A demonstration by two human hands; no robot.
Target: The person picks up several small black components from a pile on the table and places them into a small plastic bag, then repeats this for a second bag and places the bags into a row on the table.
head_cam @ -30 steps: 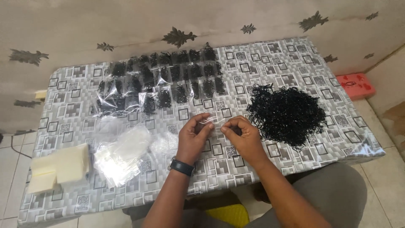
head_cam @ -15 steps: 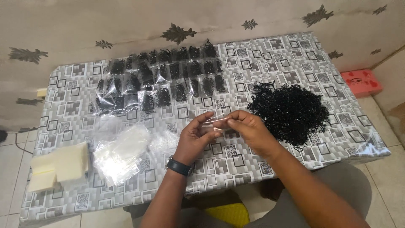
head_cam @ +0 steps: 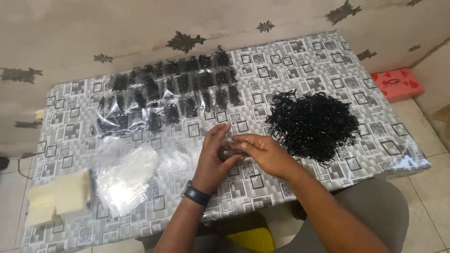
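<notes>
Oilcloth with a grey pattern of squares covered the table, which stood against a beige wall printed with dark leaf motifs. Pale tiles made up the floor, and a red box lay on them at the far right. Both hands met at the table's middle: the left hand had its fingers half curled, the right hand pinched at a small clear bag held between them; its contents could not be made out. A heap of black bands lay just right of the hands. Filled bags lay in rows at the back, empty bags and cream cards to the left.
</notes>
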